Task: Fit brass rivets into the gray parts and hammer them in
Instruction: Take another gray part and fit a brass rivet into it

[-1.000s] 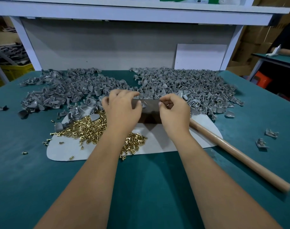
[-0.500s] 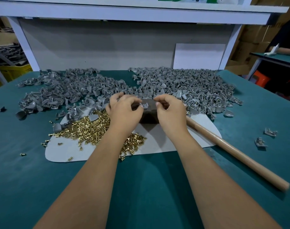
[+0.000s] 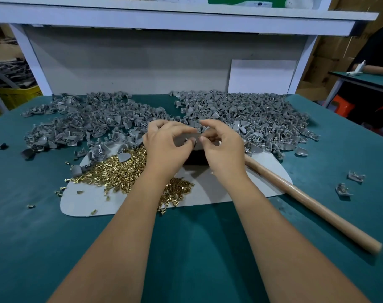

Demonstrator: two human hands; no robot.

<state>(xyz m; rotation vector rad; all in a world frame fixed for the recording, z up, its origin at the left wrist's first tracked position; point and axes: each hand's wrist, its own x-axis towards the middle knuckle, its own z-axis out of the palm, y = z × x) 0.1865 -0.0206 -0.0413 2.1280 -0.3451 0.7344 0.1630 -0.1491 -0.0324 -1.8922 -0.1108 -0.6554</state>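
rivets (image 3: 123, 171) on mat (image 3: 208, 191), hammer (image 3: 306, 204) right

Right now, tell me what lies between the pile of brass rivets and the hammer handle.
In the head view, both hands, left and right, and their forearms cross that stretch, over the pale mat. The brass rivets lie left of them, the hammer handle right.

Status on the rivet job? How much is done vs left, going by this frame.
Done: can't count; two gray parts set apart at right may be finished. In hand: left hand and right hand pinch a small gray piece above the dark block; rivet not discernible. Hammer lies untouched. Left: big gray parts piles and the brass rivets heap point to most of the job.
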